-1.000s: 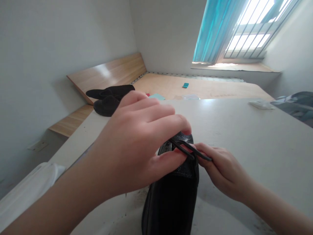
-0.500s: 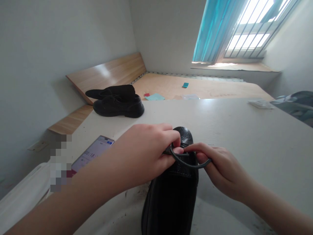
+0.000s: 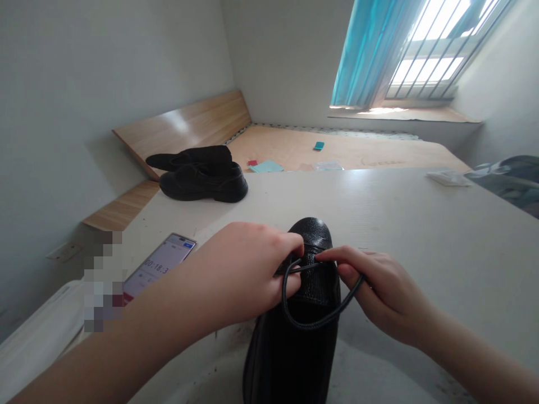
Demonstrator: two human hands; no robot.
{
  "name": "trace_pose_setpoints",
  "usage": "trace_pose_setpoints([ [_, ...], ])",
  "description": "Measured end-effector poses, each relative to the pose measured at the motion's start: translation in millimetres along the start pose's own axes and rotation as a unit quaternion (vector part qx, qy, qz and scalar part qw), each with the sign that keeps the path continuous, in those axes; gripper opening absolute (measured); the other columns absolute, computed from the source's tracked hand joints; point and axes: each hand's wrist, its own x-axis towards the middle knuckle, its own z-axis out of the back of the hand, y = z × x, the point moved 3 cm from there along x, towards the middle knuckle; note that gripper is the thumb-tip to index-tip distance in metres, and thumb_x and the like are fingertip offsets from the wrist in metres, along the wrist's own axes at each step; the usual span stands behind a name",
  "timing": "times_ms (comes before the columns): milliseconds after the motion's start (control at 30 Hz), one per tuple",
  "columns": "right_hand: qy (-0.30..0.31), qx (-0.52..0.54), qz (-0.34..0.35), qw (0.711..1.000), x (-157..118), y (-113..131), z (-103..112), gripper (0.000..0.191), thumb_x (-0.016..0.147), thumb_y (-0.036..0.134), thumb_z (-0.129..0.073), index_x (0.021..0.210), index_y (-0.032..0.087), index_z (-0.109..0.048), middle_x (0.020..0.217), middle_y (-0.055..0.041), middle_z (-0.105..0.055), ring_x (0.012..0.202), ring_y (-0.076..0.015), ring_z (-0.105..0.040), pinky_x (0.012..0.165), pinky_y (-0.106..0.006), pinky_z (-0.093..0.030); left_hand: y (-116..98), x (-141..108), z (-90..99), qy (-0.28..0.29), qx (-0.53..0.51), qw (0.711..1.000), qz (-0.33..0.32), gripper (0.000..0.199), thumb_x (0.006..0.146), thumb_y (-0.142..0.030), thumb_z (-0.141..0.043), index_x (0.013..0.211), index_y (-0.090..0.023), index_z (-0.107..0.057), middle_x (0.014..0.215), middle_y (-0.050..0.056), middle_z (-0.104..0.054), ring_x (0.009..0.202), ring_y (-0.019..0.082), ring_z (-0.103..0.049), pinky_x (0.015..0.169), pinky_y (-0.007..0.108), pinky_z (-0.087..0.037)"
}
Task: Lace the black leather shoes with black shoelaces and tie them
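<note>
Black leather shoe lies sole down on the worktop, directly before the person, toe pointing away, opening nearest. Step in hand, as judged: handling the black shoelace at the lacing. Its slack loop droops over the opening – best drawn slowly, free of twists, pulled in line with the eyelets rather than sideways; light pressure on the upper should steady the shoe. Pose: left hand reaches in back upward, fingers bent at the shoe's left lacing edge; lace runs between forefinger and thumb, though whether they pinch it I cannot tell. Right hand enters from the right, grasping the lace near the thumb – forefinger extended, tip at the shoe's upper, remaining fingers mostly hidden.
</note>
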Motion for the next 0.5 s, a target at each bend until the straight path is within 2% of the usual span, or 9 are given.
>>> trace_pose_setpoints([
  [233,-0.016,0.006,-0.008,1.0,0.4,-0.1,2.6,0.023,0.101,0.024,-0.039,0.086,0.022,-0.057,0.057,0.0033,-0.056,0.049,-0.0126,-0.053,0.05,-0.026,-0.037,1.5,-1.9,4.1,0.009,-0.001,1.0,0.024,0.02,0.086,-0.024,-0.051,0.087,-0.025,-0.07,0.079,0.001,-0.073,0.072,0.02,-0.064,0.057,0.028,-0.035],
  [400,-0.036,0.046,-0.04,0.997,-2.1,-3.4,5.5,0.041,0.106,0.035,-0.035,0.069,0.022,-0.047,0.055,0.0029,-0.048,0.048,-0.0116,-0.044,0.047,-0.027,-0.032,11.0,-5.1,7.4,0.002,0.026,0.998,0.057,0.021,0.086,-0.023,-0.049,0.081,-0.025,-0.07,0.072,0.001,-0.07,0.064,0.018,-0.061,0.053,0.028,-0.031],
  [500,-0.042,0.076,-0.057,0.995,-3.0,-5.1,5.9,0.048,0.107,0.041,-0.032,0.065,0.022,-0.045,0.054,0.0034,-0.043,0.048,-0.0112,-0.042,0.047,-0.027,-0.032,12.5,-7.2,6.0,0.01,0.023,0.999,0.048,0.024,0.087,-0.022,-0.046,0.079,-0.025,-0.069,0.074,0.001,-0.071,0.065,0.019,-0.062,0.054,0.029,-0.032],
])
